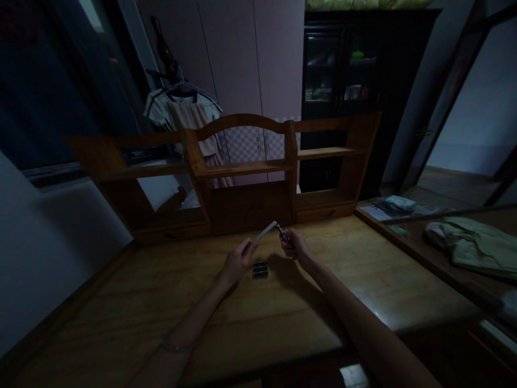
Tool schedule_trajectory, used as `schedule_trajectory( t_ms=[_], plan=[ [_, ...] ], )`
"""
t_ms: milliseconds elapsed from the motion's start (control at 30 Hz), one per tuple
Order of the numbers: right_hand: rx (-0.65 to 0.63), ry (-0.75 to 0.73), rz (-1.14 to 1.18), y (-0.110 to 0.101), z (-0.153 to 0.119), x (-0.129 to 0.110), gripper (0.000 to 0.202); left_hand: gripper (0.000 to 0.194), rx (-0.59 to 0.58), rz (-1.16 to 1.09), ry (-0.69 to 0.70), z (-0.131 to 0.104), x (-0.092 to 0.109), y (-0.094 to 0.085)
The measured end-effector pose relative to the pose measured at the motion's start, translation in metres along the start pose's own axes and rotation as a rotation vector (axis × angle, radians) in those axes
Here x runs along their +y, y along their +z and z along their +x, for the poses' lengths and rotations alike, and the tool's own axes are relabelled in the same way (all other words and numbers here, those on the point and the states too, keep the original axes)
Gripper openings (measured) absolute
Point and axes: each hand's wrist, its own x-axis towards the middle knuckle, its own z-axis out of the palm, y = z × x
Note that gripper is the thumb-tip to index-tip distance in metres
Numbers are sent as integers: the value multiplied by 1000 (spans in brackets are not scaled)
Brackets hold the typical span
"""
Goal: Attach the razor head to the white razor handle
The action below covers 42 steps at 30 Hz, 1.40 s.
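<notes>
My left hand (239, 261) pinches the near end of a thin pale strip (265, 230), which slants up to the right above the wooden table. My right hand (296, 246) is wrapped round a dark-handled tool (284, 234) with a metallic front end. The tool's tip meets or nearly meets the strip's far end; exact contact is too small to tell. Below and between my hands, several small dark objects (260, 269) lie in a stack or row on the tabletop.
A wooden shelf unit (242, 171) stands along the back of the table (226, 328). Clothes hang on a rack (183, 108) behind it at the left. A pale green garment (476, 245) lies on a lower surface at the right, beside the table's raised edge.
</notes>
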Motion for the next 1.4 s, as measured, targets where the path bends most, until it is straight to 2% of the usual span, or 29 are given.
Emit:
schedule_trajectory(
  t_ms=[167, 300, 467, 700, 967, 1267, 1400],
  plan=[
    [-82, 65, 87, -2, 2, 1, 16, 33, -19, 36, -14, 2, -3, 0],
    [-118, 83, 137, -3, 1, -4, 17, 34, 11, 70, -46, 4, -8, 0],
    [-123, 55, 166, -3, -1, -10, 18, 35, 63, 67, -56, 4, -7, -4],
    [-148, 74, 131, -1, 0, -2, 15, 33, -23, 56, -7, 1, 2, -3],
    [-208, 106, 156, -4, -1, -5, 16, 32, -12, 90, -15, 1, -3, 0],
    [-235, 106, 177, -8, 1, -7, 15, 33, 68, 104, -56, 3, -7, -4],
    [-232, 110, 157, -7, 1, -5, 15, 32, 25, 61, -14, 1, -5, -3]
  ],
)
